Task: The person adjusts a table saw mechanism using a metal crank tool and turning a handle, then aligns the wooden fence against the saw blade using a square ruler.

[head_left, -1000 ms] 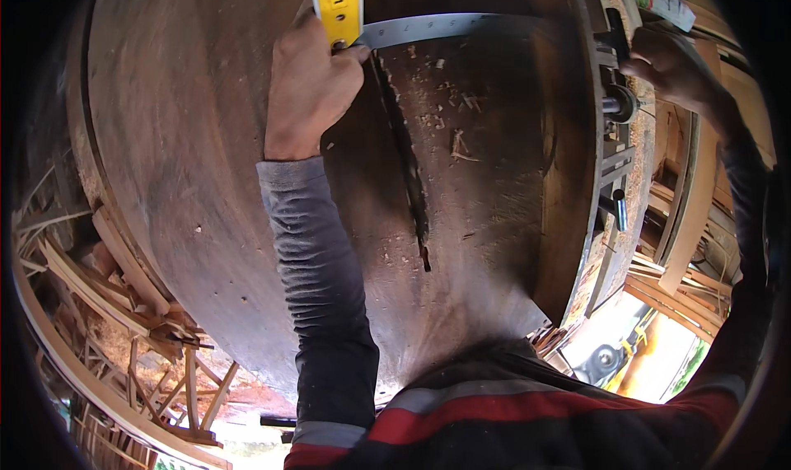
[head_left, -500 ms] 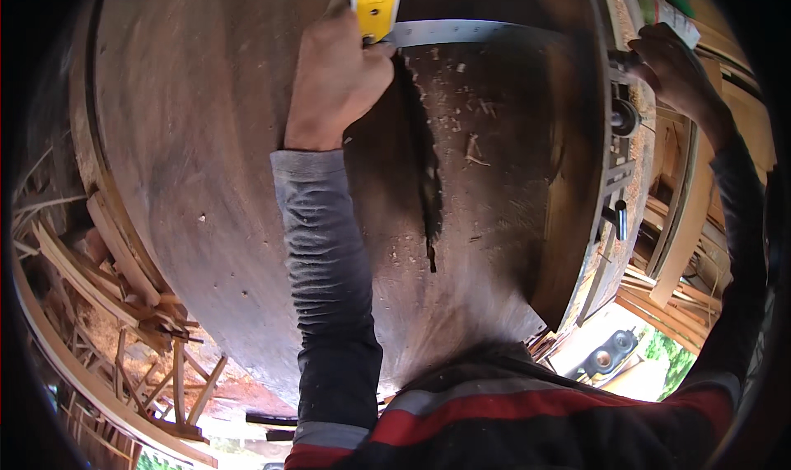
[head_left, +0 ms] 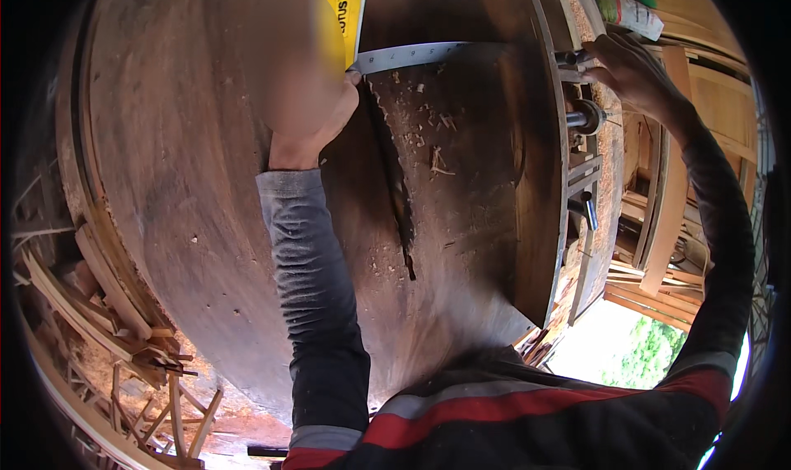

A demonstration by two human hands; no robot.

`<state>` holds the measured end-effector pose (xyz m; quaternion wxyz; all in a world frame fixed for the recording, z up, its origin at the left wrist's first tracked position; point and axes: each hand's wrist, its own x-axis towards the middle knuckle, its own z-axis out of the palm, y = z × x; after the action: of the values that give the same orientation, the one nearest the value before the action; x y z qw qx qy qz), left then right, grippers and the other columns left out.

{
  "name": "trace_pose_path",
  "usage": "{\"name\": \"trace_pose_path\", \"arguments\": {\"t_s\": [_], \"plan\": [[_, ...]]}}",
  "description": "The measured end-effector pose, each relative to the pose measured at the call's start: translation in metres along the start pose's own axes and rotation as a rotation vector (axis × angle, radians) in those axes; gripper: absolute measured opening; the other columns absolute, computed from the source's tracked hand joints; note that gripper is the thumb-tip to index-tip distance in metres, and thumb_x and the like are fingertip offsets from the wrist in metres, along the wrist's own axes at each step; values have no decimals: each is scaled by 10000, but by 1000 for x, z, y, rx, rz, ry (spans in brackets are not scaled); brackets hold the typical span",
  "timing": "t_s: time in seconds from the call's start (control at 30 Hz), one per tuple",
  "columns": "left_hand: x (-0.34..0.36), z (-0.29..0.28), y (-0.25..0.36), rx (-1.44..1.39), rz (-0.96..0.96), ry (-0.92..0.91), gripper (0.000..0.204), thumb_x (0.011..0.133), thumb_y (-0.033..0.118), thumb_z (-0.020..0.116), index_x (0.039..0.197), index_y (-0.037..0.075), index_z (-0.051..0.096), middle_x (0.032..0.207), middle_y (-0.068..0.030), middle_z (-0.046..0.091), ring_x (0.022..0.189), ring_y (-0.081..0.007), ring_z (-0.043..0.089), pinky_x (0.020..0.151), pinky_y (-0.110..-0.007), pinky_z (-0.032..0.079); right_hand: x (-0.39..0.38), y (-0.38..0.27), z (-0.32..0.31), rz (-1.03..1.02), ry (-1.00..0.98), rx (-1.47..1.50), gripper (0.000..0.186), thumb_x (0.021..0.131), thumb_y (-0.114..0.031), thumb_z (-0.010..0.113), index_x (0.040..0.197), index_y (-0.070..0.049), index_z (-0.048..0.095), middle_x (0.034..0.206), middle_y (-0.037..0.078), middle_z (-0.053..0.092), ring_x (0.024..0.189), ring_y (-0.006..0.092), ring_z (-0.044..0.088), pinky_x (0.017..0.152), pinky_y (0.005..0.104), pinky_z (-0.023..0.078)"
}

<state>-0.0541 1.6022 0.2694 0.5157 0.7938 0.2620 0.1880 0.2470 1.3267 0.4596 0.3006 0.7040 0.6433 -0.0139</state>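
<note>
Much of my left hand [head_left: 309, 112] is blurred, but it grips the yellow handle [head_left: 353, 13] of a square whose silver ruler [head_left: 420, 54] lies across the dark wooden tabletop [head_left: 181, 182]. Below the ruler runs a long, narrow, ragged slot [head_left: 394, 190], with shavings [head_left: 441, 161] to its right. At the right edge, my right hand [head_left: 626, 74] has its fingers closed around a dark metal handle [head_left: 570, 58], just above a round metal fitting [head_left: 587, 117] on a shaft.
Wooden offcuts and strips [head_left: 115, 322] lie at the lower left, with sawdust among them. Planks and boards [head_left: 667, 182] stand at the right. A printed package [head_left: 626, 13] sits at the upper right. Bright daylight and foliage show at the lower right.
The view has shifted, so the tabletop fittings appear further left and lower. My right fingers now sit more around the dark handle; my left hand still holds the square.
</note>
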Motion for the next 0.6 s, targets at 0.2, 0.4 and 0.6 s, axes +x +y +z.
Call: {"name": "trace_pose_path", "arguments": {"t_s": [0.2,0.4,0.6], "plan": [[-1,1,4,-17,-10,1,359,767,-20,673,1099,-74,548,1034,-309,657,1007,-442,649,854,-445,531,33,-5,26,790,-371,1021,306,1004,-163,421,1246,-178,607,671,32,577,555,228,631,508,391,516],[-2,0,-7,22,-8,-1,401,761,-23,681,1138,-68,551,1052,-303,657,1023,-440,646,871,-446,531,17,-14,27,1246,-376,1410,557,1018,-451,410,1381,-29,438,836,95,610,778,247,695,758,438,563],[-2,0,6,39,36,32,390,742,-33,697,1109,-58,568,1043,-290,664,999,-415,659,843,-439,535,-17,-2,27,-56,200,113,459,927,-329,603,1255,-25,502,1138,153,559,1044,345,599,833,404,516]]}}
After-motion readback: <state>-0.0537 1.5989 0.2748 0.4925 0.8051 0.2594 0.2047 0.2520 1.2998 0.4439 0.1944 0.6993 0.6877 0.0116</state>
